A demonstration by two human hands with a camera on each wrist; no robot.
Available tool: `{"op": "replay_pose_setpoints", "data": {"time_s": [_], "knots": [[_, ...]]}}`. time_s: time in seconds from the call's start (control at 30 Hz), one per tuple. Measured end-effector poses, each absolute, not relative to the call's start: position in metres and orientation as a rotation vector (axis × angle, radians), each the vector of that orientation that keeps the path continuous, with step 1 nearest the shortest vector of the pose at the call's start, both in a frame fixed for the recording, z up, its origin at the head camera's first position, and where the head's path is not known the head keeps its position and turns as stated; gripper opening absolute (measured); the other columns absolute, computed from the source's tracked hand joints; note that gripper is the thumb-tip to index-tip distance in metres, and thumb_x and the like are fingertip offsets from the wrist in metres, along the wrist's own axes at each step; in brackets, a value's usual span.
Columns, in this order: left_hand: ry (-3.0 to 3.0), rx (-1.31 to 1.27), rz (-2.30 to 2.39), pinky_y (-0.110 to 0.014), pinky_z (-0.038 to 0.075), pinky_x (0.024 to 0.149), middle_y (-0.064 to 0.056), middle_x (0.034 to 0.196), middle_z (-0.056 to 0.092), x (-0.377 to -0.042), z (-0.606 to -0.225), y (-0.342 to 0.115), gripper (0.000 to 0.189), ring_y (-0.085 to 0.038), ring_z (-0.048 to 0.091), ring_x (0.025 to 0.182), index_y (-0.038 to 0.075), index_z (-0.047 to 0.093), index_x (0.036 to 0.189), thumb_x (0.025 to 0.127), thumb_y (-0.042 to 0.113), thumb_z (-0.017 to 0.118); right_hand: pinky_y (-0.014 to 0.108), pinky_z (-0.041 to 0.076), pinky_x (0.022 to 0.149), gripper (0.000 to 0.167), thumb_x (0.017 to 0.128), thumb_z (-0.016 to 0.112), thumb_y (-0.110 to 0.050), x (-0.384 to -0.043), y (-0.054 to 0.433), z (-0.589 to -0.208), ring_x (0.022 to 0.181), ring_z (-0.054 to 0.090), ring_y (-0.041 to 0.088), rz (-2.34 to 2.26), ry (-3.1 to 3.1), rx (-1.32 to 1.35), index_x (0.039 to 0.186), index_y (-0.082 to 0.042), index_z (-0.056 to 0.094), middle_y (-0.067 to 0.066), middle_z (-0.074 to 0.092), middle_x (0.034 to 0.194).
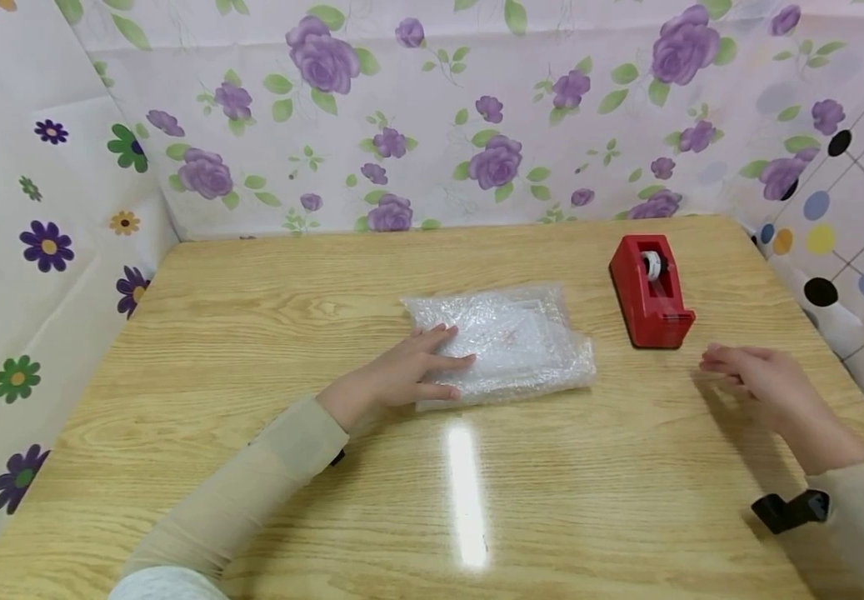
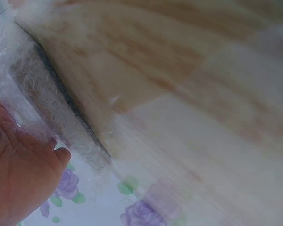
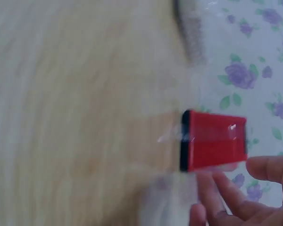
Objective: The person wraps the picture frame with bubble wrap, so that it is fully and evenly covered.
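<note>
My left hand [image 1: 420, 367] rests on the left part of a bubble-wrapped package [image 1: 521, 342], its fingers spread and nearly straight. In the left wrist view, the package [image 2: 61, 103] lies beside the thumb side of the hand [image 2: 23, 165]. What is inside the wrap is hard to make out. My right hand [image 1: 772, 392] hovers over the table in front of and to the right of a red tape dispenser [image 1: 645, 292], apart from it. Thumb and fingers of the right hand [image 3: 245, 197] stand apart in the right wrist view, near the dispenser [image 3: 217, 141] in the picture, and no held thing shows.
A wood-grain table [image 1: 267, 292] carries everything. Behind it hangs a sheet with purple flowers [image 1: 439, 108], and patterned sheets [image 1: 851, 242] close off both sides. The dispenser holds a roll of tape [image 1: 653, 265]. A black band [image 1: 791, 510] is on the right wrist.
</note>
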State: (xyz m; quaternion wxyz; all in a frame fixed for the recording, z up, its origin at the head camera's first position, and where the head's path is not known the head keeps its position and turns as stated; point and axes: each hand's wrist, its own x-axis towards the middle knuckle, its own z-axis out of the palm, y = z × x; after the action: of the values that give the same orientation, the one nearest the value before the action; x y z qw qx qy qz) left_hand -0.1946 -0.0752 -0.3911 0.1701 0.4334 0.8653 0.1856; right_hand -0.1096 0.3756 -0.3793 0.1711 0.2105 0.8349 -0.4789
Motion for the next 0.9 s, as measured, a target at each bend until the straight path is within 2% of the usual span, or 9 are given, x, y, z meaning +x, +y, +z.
{"op": "replay_pose_setpoints", "data": {"time_s": [0.03,0.1,0.2,0.33,0.43,0.53,0.63,0.77,0.9], "knots": [[2.457,1.229,0.532,-0.049,0.000,0.119,-0.016,0.158,0.009,-0.194,-0.391,-0.075,0.058,-0.034,0.003,0.147,0.022,0.042,0.143,0.091,0.042,0.059,0.042,0.040,0.090,0.068,0.093,0.044,-0.058,-0.110,0.374,-0.378,0.106,0.049,0.017,-1.416,2.375,0.592,0.137,-0.006,0.048,-0.034,0.060,0.084],[2.455,1.229,0.534,-0.049,0.000,0.119,-0.016,0.159,0.009,-0.194,-0.391,-0.076,0.058,-0.033,0.003,0.147,0.022,0.042,0.143,0.091,0.042,0.059,0.032,0.038,0.083,0.059,0.092,0.047,-0.057,-0.113,0.369,-0.376,0.097,0.047,0.006,-1.516,2.383,0.606,0.134,-0.015,0.051,-0.039,0.055,0.087],[2.452,1.229,0.539,-0.050,-0.001,0.119,-0.016,0.159,0.009,-0.194,-0.392,-0.076,0.058,-0.033,0.003,0.147,0.023,0.042,0.143,0.091,0.042,0.059,0.029,0.036,0.083,0.051,0.088,0.054,-0.057,-0.118,0.359,-0.374,0.095,0.046,0.002,-1.633,2.388,0.688,0.126,-0.023,0.057,-0.035,0.053,0.092],[2.459,1.235,0.537,-0.050,-0.001,0.119,-0.016,0.158,0.010,-0.194,-0.394,-0.075,0.059,-0.033,0.003,0.147,0.023,0.042,0.143,0.091,0.044,0.059,0.031,0.034,0.087,0.050,0.084,0.058,-0.060,-0.125,0.347,-0.374,0.096,0.044,0.004,-1.662,2.391,0.771,0.120,-0.024,0.060,-0.027,0.049,0.098],[2.467,1.232,0.527,-0.049,0.000,0.119,-0.015,0.159,0.010,-0.194,-0.396,-0.075,0.059,-0.033,0.004,0.147,0.024,0.042,0.143,0.091,0.044,0.059,0.040,0.032,0.094,0.046,0.084,0.059,-0.060,-0.127,0.340,-0.377,0.101,0.040,0.010,-1.661,2.369,0.812,0.111,-0.024,0.062,-0.021,0.047,0.099],[2.470,1.224,0.520,-0.047,0.000,0.119,-0.014,0.159,0.009,-0.194,-0.396,-0.075,0.059,-0.032,0.004,0.147,0.024,0.042,0.143,0.091,0.045,0.059,0.047,0.026,0.101,0.043,0.082,0.061,-0.061,-0.129,0.337,-0.379,0.103,0.038,0.013,-1.729,2.325,0.842,0.103,-0.024,0.064,-0.021,0.049,0.095],[2.467,1.225,0.521,-0.048,0.000,0.120,-0.015,0.159,0.010,-0.194,-0.394,-0.075,0.058,-0.032,0.003,0.147,0.024,0.042,0.143,0.091,0.044,0.058,0.047,0.022,0.103,0.037,0.080,0.063,-0.061,-0.131,0.336,-0.380,0.098,0.040,0.011,-1.814,2.274,0.869,0.094,-0.026,0.066,-0.024,0.055,0.085],[2.466,1.231,0.512,-0.048,0.000,0.119,-0.016,0.159,0.010,-0.194,-0.391,-0.075,0.058,-0.033,0.004,0.147,0.023,0.042,0.143,0.091,0.044,0.058,0.045,0.022,0.098,0.032,0.076,0.065,-0.061,-0.132,0.335,-0.380,0.093,0.041,0.010,-1.845,2.232,0.915,0.084,-0.030,0.067,-0.023,0.056,0.083],[2.467,1.220,0.499,-0.048,0.000,0.120,-0.016,0.159,0.010,-0.194,-0.390,-0.076,0.059,-0.032,0.003,0.147,0.023,0.041,0.144,0.091,0.044,0.058,0.035,0.031,0.087,0.027,0.074,0.070,-0.057,-0.134,0.334,-0.379,0.092,0.042,0.011,-1.890,2.143,0.950,0.082,-0.031,0.068,-0.020,0.056,0.084]]}}
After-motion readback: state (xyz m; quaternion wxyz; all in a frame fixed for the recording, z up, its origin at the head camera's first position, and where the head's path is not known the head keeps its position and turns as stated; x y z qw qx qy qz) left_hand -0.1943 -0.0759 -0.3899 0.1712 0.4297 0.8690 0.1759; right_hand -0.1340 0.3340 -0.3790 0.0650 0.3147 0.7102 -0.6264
